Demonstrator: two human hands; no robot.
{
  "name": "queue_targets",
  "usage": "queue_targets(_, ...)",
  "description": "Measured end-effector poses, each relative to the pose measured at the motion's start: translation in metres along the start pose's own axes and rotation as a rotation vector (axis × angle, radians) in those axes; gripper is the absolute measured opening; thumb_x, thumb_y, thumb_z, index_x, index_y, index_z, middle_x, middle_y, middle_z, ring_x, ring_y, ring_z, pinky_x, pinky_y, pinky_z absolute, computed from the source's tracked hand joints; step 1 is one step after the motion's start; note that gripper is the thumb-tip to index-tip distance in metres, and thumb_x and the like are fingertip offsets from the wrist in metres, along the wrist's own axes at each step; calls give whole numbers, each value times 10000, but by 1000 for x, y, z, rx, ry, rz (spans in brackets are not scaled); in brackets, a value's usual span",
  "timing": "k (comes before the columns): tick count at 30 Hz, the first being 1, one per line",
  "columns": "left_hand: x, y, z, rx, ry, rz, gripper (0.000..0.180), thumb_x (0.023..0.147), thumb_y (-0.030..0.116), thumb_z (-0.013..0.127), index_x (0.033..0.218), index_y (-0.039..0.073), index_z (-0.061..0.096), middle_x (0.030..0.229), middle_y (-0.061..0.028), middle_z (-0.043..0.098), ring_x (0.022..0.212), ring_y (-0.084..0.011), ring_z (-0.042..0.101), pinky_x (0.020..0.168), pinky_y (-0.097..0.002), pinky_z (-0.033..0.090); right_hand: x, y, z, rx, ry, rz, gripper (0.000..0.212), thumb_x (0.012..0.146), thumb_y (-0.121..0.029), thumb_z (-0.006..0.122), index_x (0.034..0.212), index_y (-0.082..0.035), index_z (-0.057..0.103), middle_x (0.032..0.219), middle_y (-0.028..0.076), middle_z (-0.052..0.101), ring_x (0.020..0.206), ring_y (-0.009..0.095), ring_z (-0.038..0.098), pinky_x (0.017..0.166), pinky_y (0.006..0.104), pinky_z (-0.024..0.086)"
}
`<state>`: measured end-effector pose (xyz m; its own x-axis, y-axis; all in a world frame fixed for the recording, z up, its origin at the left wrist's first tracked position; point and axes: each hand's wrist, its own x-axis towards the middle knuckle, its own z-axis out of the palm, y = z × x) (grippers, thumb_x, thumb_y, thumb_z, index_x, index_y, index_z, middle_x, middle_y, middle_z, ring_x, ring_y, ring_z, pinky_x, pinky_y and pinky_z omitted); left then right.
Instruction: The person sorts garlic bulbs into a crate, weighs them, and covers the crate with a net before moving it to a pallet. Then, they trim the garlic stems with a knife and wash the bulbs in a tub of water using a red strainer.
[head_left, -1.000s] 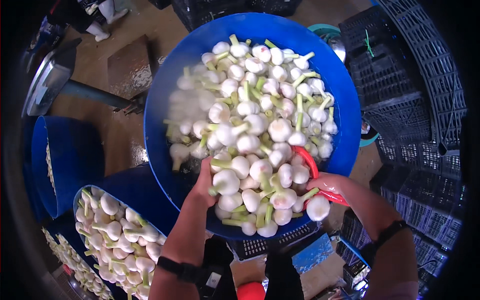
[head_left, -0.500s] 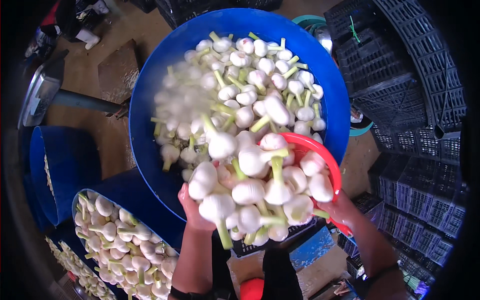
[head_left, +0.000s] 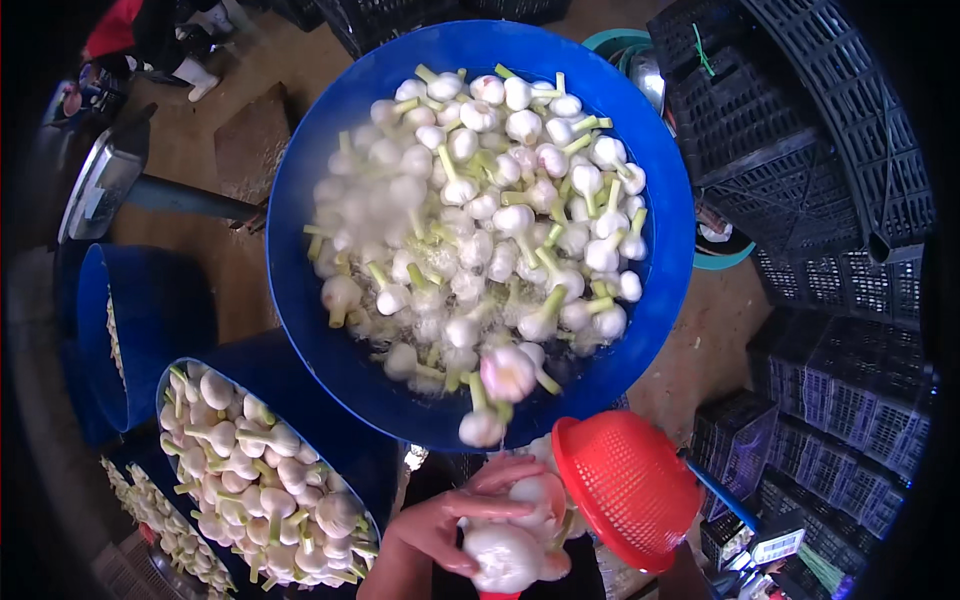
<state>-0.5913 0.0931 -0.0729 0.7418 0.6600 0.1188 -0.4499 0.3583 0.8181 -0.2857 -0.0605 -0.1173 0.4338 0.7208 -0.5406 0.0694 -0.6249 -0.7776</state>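
Observation:
My left hand (head_left: 470,512) curls its spread fingers over several white garlic bulbs (head_left: 503,556) in front of the tub. Beside it, a red colander (head_left: 632,492) is tipped on its side, its perforated bottom turned right and its mouth toward those bulbs. My right forearm (head_left: 685,578) runs up behind the colander; the hand holding it is hidden. Beyond both hands stands a large blue tub (head_left: 655,340) of water with many garlic bulbs (head_left: 525,215) with green stems. A pinkish bulb (head_left: 508,373) shows above the water near the tub's close edge.
A blue barrel full of garlic (head_left: 250,480) stands at the near left, with another blue barrel (head_left: 150,340) behind it. Black plastic crates (head_left: 740,110) are stacked on the right. A metal scale (head_left: 100,190) is at far left; a person's white boot (head_left: 197,78) shows beyond.
The heaped colander has come back from over the tub toward me and tipped onto its side. My left hand has moved right, onto bulbs at its mouth. The tub's water is now churning.

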Motion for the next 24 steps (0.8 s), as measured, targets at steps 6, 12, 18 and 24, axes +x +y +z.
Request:
queue_targets(6, -17, -26, 34, 559, 295, -401, 325, 768, 48, 640, 1092, 37, 613, 1305, -141, 442, 1191, -255, 432, 924, -360, 385, -25, -1, -15, -158, 103, -130, 624, 775, -78, 600, 1332, -89, 318, 1270, 212, 424, 1039, 303, 555, 795, 368, 510)
queue_targets(12, 15, -5, -4, 113, 1192, -331, 323, 826, 88, 592, 1134, 11, 529, 1156, -86, 526, 1091, -159, 470, 887, -293, 397, -12, -109, -13, -424, 224, -530, 635, 775, -72, 589, 1343, -93, 305, 1285, 235, 409, 1025, 322, 565, 786, 369, 512)
queue_targets(18, 54, -34, -144, 492, 1510, -748, 858, 712, 471, 663, 1362, 49, 294, 1362, -184, 305, 1262, -281, 277, 993, -394, 302, 96, -253, 65, -1321, -8, -670, 693, 744, -37, 538, 1372, -159, 272, 1300, 293, 366, 909, 354, 609, 727, 377, 525)
queue_targets(24, 24, -54, -222, -84, 1409, -776, 870, 722, 655, 536, 1373, 116, 327, 1378, -184, 323, 1260, -289, 314, 1022, -448, 246, 194, -247, 133, -1734, -99, -464, 711, 783, -31, 455, 1413, -201, 173, 1286, 261, 412, 770, 349, 636, 650, 419, 511)
